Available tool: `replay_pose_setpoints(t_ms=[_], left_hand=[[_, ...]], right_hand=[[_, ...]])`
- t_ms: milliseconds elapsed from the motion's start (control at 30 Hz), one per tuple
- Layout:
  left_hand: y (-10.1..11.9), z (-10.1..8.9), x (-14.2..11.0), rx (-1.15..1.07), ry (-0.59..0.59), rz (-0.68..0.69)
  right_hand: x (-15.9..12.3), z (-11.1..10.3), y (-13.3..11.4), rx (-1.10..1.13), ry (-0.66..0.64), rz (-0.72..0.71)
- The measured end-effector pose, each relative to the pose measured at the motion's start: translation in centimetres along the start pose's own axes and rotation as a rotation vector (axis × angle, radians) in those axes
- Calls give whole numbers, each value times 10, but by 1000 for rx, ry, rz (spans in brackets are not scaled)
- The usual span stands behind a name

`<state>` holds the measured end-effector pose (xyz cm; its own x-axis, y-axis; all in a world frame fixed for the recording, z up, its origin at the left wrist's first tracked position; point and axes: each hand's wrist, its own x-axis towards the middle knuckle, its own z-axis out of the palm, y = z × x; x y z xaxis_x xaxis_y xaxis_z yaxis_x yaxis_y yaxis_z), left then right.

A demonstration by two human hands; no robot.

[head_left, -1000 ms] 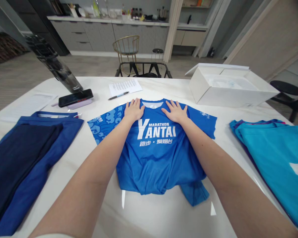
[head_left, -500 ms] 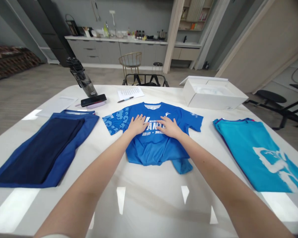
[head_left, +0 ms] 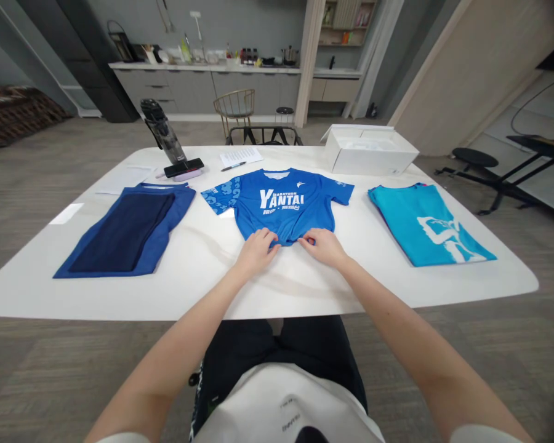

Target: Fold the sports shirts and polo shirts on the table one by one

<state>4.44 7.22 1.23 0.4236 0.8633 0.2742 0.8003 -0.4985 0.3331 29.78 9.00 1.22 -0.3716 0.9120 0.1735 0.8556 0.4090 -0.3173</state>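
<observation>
A bright blue T-shirt (head_left: 281, 203) with white "YANTAI" lettering lies face up in the middle of the white table (head_left: 258, 289). My left hand (head_left: 257, 247) rests on the shirt's near hem, fingers curled and pinching the fabric edge. My right hand (head_left: 321, 245) sits beside it on the same hem, fingers also closed on the cloth. Both forearms reach forward from the bottom of the view.
Folded dark blue garments (head_left: 127, 227) lie at the left, a turquoise shirt (head_left: 427, 224) at the right. Behind the shirt are a phone (head_left: 183, 167), a dark bottle (head_left: 162, 130), paper with a pen (head_left: 240, 157) and an open white box (head_left: 372, 149). Chairs stand beyond.
Both hands slid from the shirt's shoulders down over the lettering to the near hem and closed on it. The camera has pulled back, showing the whole table and my lap.
</observation>
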Motion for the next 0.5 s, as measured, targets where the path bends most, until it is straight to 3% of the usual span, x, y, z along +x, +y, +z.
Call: replay_pose_setpoints(t_ms=[133,333,500], left_hand=[[12,4,-10,76,-111,28],[13,24,7,169,-18,-125],[11,28,23,199,-34,-234]], right_hand=[[-22,5,-6,-120,-28,85],[-17,7,-17,-270,31,379],[-11,1,-18,-261,-15,379]])
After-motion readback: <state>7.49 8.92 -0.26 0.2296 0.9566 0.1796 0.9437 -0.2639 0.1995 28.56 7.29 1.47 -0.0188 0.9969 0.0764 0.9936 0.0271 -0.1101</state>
